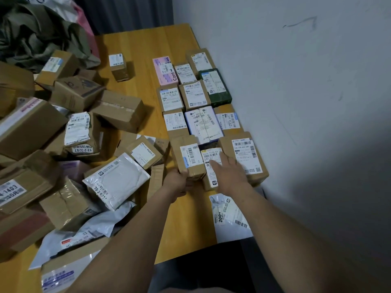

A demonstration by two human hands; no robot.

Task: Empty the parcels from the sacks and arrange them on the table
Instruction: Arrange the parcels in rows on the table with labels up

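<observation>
While the left hand (179,183) grips it, the parcel (189,156) runs lengthwise away.

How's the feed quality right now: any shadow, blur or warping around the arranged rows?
Head view: dim, even light on the table, no harsh glare; the wall falls into shadow at lower right; wide-angle warping bows the table edges; print on the parcel the left hand grips and under the right hand partly reads, far-row labels are soft.
</observation>
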